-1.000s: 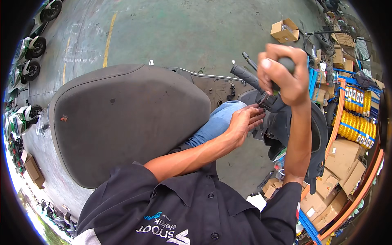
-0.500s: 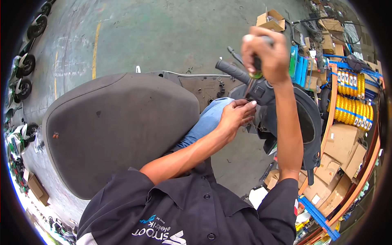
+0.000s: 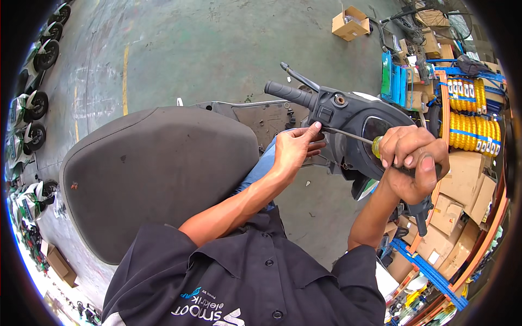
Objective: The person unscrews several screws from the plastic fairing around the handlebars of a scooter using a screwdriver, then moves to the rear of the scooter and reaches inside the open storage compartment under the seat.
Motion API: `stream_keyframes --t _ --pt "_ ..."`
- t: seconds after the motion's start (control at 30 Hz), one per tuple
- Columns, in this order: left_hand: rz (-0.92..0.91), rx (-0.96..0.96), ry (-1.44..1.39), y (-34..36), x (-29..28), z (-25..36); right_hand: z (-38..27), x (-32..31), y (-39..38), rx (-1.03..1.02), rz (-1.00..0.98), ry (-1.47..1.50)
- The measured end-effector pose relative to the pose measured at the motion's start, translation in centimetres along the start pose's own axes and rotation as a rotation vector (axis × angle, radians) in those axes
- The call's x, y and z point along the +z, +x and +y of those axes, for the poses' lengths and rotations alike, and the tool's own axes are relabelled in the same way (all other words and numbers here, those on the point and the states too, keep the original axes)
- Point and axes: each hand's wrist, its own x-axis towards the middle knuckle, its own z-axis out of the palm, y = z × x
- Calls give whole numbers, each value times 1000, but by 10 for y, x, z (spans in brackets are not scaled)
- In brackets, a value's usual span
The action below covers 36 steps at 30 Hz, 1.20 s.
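My right hand (image 3: pixel 416 157) is closed around the handle of a screwdriver (image 3: pixel 353 136), whose yellow-green collar shows beside the fingers. Its thin metal shaft runs leftward, almost level in the picture, to the scooter's handlebar cover (image 3: pixel 348 111). At the shaft's far end is my left hand (image 3: pixel 293 149), thumb and forefinger brought together against the cover's near edge below a switch block. Whatever lies between those fingertips is hidden, as is the screwdriver's tip. A black rubber grip (image 3: pixel 288 92) and a brake lever (image 3: pixel 299 76) stick out left of the cover.
The scooter's wide dark seat (image 3: pixel 157 179) fills the left, with the footboard (image 3: pixel 261 119) beyond it. An open carton (image 3: pixel 350 24) stands on the floor ahead. Shelving at right holds yellow coils (image 3: pixel 476 130) and cardboard boxes (image 3: pixel 462 182). Parked scooters (image 3: pixel 32 108) line the far left.
My right hand has swung down and right with the screwdriver, whose shaft went from steep to nearly level. The handlebar appears shifted left and turned. My left hand stays at its edge.
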Motion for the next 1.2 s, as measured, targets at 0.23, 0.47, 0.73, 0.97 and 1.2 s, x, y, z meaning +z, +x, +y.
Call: stream_keyframes --t 0.23,0.47,0.73,0.97,1.2 --pt "40 17 -152 2 7 -9 -9 17 -32 -248 -177 -51" --pt "81 114 -111 11 9 -27 3 64 -69 -415 -565 -208" --pt "80 181 -134 18 7 -34 2 73 -63 -411 -495 -308" --pt "132 208 -158 17 10 -36 -8 66 -49 -357 -445 -319" --pt "114 226 -93 19 7 -36 -17 58 -39 -289 -388 -261"
